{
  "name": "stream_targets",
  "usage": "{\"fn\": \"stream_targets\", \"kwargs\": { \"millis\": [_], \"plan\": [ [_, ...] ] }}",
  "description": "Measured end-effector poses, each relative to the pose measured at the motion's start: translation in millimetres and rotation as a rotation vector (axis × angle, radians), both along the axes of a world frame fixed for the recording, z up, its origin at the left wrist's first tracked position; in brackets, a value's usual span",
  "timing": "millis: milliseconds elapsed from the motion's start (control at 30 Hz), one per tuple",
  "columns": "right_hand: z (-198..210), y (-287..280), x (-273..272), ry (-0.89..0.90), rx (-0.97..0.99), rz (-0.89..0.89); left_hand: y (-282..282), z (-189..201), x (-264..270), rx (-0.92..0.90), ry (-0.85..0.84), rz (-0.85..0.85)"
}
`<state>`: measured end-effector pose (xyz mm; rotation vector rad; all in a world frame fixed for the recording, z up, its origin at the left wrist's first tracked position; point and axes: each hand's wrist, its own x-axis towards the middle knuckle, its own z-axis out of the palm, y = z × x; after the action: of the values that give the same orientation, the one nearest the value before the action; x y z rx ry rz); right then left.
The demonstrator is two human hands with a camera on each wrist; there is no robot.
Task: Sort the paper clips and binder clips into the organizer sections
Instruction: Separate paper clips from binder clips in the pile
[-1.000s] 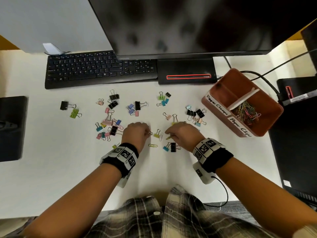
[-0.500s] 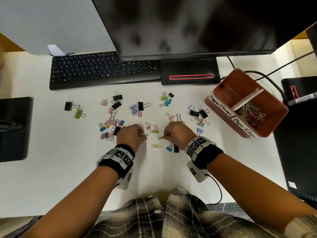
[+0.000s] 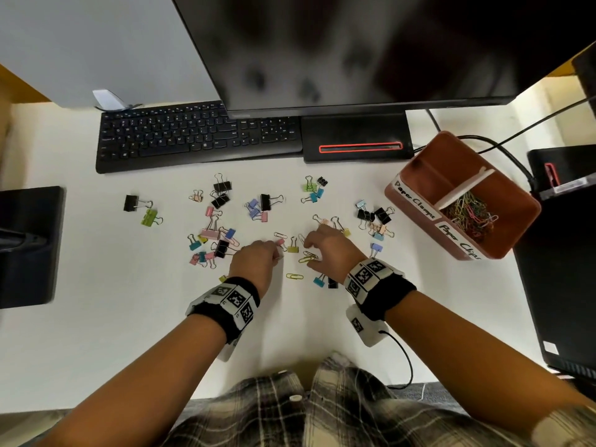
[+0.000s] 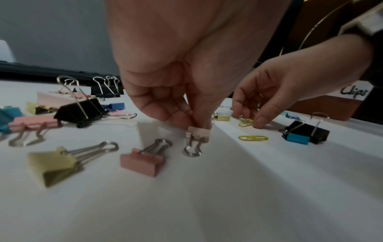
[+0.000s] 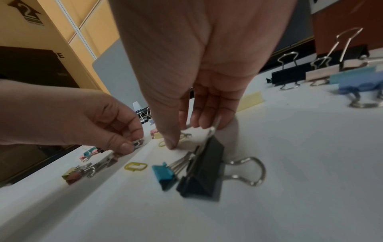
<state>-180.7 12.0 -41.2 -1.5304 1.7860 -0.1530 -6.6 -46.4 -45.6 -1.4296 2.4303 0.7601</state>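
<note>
Pink binder clip: handles down

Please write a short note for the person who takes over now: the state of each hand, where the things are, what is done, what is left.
Left hand pinches a pink binder clip on the desk.
Right hand has its fingertips on a yellow paper clip, not lifted.
Organizer at the right: paper clips fill the near section, the far section looks empty.
Left: all the binder clips scattered on the desk, plus another yellow paper clip.
</note>
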Motion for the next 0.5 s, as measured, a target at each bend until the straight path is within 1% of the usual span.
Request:
{"fn": "stream_targets", "kwargs": {
  "millis": [67, 167, 267, 333, 433, 500],
  "plan": [
    [-1, 0, 6, 0.002, -0.035, 0.016, 0, -2, 0, 0.025, 0.006, -0.036],
    [-3, -2, 13, -0.006, -0.052, 0.044, -2, -3, 2, 0.060, 0.062, -0.038],
    [-3, -5, 15, 0.015, -0.026, 0.052, -10, 5, 7, 0.103, 0.201, 0.060],
    [-3, -6, 15, 0.024, -0.011, 0.062, -21, 13, 14, 0.069, 0.266, 0.160],
    [-2, -5, 15, 0.003, -0.019, 0.026, -35, 24, 27, 0.037, 0.278, 0.254],
    [-1, -3, 14, -0.038, -0.015, -0.030, -36, 30, 33, 0.082, 0.267, 0.266]
  ]
}}
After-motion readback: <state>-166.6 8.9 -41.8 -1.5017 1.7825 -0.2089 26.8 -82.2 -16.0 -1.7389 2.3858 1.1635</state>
